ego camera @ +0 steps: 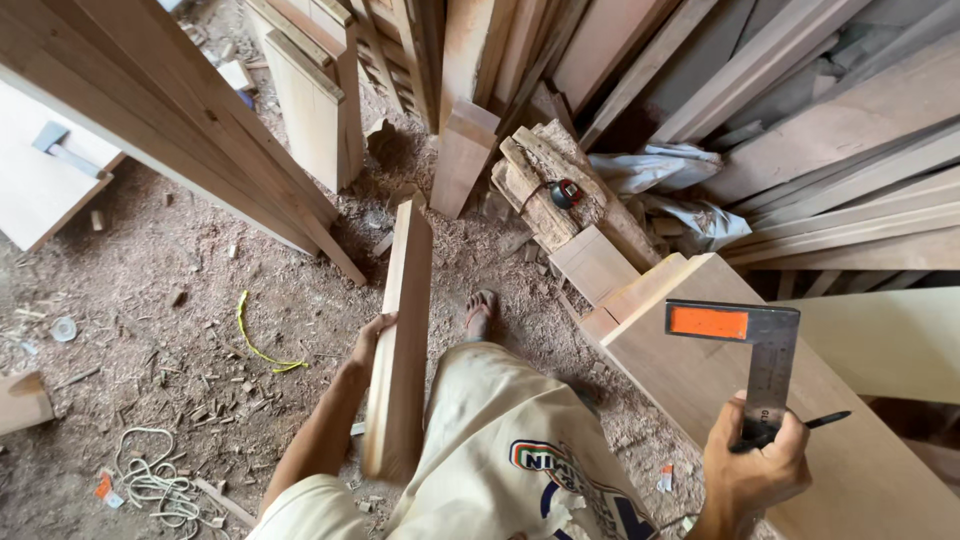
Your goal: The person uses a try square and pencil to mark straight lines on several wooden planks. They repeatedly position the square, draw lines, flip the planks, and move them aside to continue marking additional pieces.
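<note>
While the left hand [372,340] wraps its fingers [366,352] round the outer edge of a narrow wooden plank [402,340], the board runs lengthwise past them, its far end resting down on the sawdust-strewn floor [150,300] and its near end by the person's thigh. The right hand [752,462] is closed in a fist round the steel blade of a try square [760,350] together with a dark pencil [825,420]; the square's orange-marked stock stands above the fingers, over a broad board [700,380].

Long plank [400,340] held upright, steel try square [755,360] raised
</note>
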